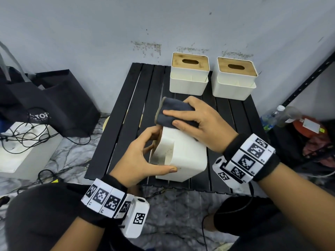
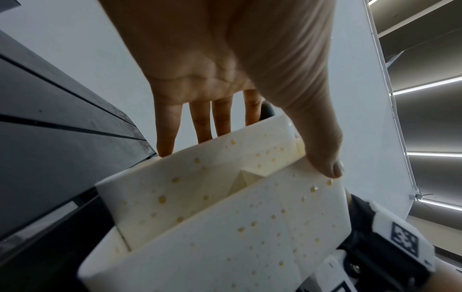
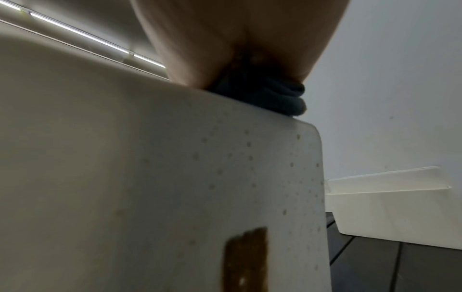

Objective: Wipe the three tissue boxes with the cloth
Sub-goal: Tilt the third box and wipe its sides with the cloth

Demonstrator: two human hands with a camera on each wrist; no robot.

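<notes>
A white tissue box (image 1: 188, 156) lies tipped on its side at the front of the black slatted table (image 1: 126, 115). My left hand (image 1: 145, 156) grips its left end, thumb on the near face. In the left wrist view the box (image 2: 250, 227) shows yellowish droplets. My right hand (image 1: 195, 120) holds a folded dark grey cloth (image 1: 174, 105) pressed on the box's far upper end. The right wrist view shows the cloth (image 3: 275, 98) between palm and box (image 3: 175, 177), with a brown smear (image 3: 245, 256) lower down. Two more white boxes with wooden lids (image 1: 189, 78) (image 1: 234, 82) stand upright at the back.
The wall rises right behind the back boxes. A black bag (image 1: 54, 100) and a white case with tangled cables (image 1: 27, 147) sit on the floor at the left. Bottles (image 1: 277, 115) and a black rack post (image 1: 308, 78) are at the right.
</notes>
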